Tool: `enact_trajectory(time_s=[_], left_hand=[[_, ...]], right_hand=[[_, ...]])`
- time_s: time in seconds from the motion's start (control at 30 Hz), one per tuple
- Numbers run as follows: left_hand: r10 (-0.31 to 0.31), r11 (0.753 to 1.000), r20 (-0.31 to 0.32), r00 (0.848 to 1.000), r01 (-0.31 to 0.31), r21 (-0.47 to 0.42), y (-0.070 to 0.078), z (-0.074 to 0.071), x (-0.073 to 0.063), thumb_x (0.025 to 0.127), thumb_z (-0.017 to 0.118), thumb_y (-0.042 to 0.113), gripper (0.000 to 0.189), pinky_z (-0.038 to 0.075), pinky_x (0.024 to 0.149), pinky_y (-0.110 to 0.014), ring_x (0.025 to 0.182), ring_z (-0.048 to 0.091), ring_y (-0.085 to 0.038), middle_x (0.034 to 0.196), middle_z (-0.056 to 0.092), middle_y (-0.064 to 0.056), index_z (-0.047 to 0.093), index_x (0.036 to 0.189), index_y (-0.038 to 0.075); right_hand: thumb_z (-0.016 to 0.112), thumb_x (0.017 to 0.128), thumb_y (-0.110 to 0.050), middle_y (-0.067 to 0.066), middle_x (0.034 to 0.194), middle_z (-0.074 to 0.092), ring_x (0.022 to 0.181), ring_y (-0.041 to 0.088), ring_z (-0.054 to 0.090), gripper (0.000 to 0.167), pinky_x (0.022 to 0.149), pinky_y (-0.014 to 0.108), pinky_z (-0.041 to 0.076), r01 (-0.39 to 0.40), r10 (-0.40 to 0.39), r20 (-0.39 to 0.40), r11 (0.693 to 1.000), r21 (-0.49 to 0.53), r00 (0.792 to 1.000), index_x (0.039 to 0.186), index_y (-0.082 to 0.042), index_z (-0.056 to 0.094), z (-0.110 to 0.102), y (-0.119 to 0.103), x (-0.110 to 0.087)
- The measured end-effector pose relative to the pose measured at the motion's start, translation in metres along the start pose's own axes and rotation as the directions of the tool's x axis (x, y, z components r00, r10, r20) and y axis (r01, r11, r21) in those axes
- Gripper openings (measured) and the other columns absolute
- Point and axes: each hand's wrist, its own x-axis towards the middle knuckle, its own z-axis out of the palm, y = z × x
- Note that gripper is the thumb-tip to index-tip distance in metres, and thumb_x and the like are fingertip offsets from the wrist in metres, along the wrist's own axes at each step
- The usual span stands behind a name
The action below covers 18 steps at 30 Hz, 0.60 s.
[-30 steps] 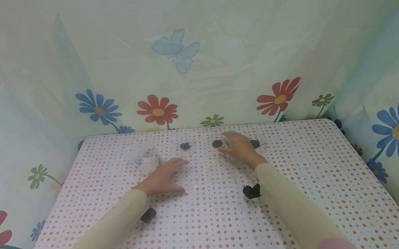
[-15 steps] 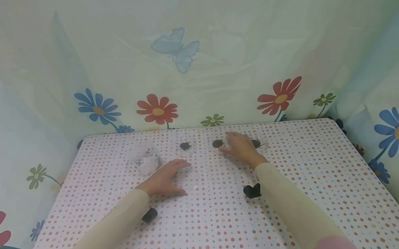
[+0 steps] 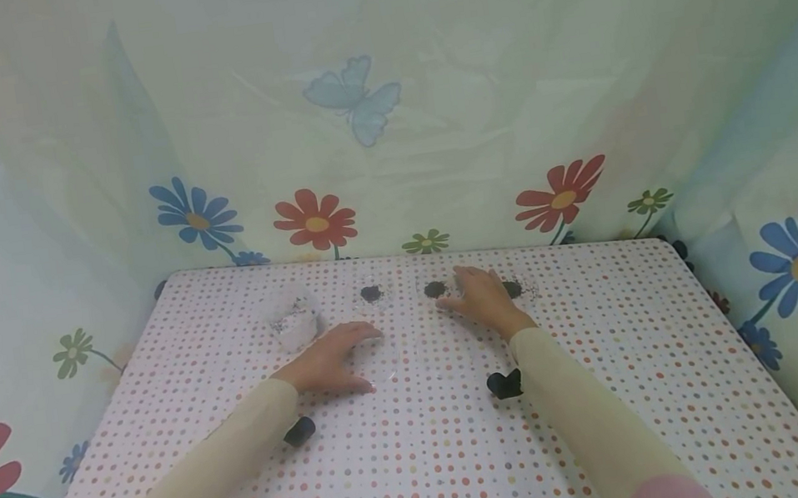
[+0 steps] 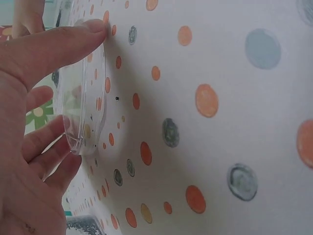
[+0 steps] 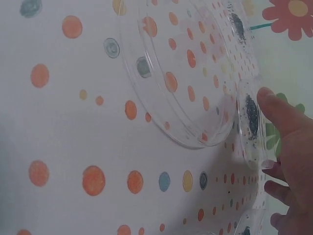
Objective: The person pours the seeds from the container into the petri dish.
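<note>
At the middle left of the table, my left hand [image 3: 327, 364] spans a clear plastic dish [image 4: 73, 112]. In the left wrist view its thumb lies at one edge and fingertips touch the opposite edge. My right hand [image 3: 485, 301] is farther back on the right. It grips a small clear dish [image 5: 251, 120] holding a dark heap of granules [image 3: 434, 289] by its edges, thumb at one end and a finger at the other. Beside that dish, a larger clear round dish [image 5: 146, 66] lies on the dotted cover.
Another dark heap [image 3: 371, 294] lies at the back between the hands, and one [image 3: 513, 289] right of the right hand. A clear container with white stuff and dark specks [image 3: 295, 321] stands behind the left hand. A flowered curtain [image 3: 460, 140] hangs behind the table [image 3: 605, 323].
My left hand has shifted very slightly to the right and toward me. The right hand stays nearly where it was, at the dish with the dark granules.
</note>
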Motion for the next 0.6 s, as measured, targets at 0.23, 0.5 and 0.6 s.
enact_trajectory(time_s=[0.23, 0.5, 0.6], left_hand=[[-0.017, 1.000, 0.006, 1.000, 0.017, 0.011, 0.0003, -0.0001, 0.0013, 0.075, 0.080, 0.043, 0.080, 0.030, 0.119, -0.043, 0.147, 0.027, -0.017, 0.156, 0.033, 0.008, 0.042, 0.144, 0.033], [0.008, 0.999, -0.013, 1.000, -0.008, 0.031, 0.0004, -0.0019, 0.0032, 0.075, 0.080, 0.043, 0.083, 0.028, 0.119, -0.046, 0.148, 0.025, -0.020, 0.158, 0.031, 0.004, 0.040, 0.146, 0.030], [0.000, 0.999, -0.021, 1.000, 0.001, 0.036, 0.0005, -0.0020, 0.0038, 0.075, 0.080, 0.042, 0.082, 0.028, 0.119, -0.047, 0.148, 0.023, -0.020, 0.159, 0.028, 0.003, 0.040, 0.146, 0.031]], right_hand=[[0.062, 0.090, -0.049, 0.021, 0.151, 0.039, 0.143, 0.038, 0.031, 0.079, 0.121, 0.058, 0.009, 0.005, -0.005, -0.009, 1.000, 0.001, 1.000, 0.147, -0.002, 0.035, -0.0006, -0.0010, -0.0016], [0.062, 0.090, -0.050, 0.022, 0.149, 0.041, 0.142, 0.038, 0.032, 0.079, 0.121, 0.058, 0.012, 0.004, -0.004, -0.015, 1.000, -0.018, 1.000, 0.146, 0.000, 0.038, 0.0012, -0.0007, -0.0005], [0.062, 0.090, -0.050, 0.021, 0.149, 0.041, 0.142, 0.038, 0.031, 0.079, 0.121, 0.058, 0.012, 0.001, -0.001, -0.012, 1.000, -0.026, 1.000, 0.145, 0.000, 0.038, 0.0023, 0.0004, 0.0006]])
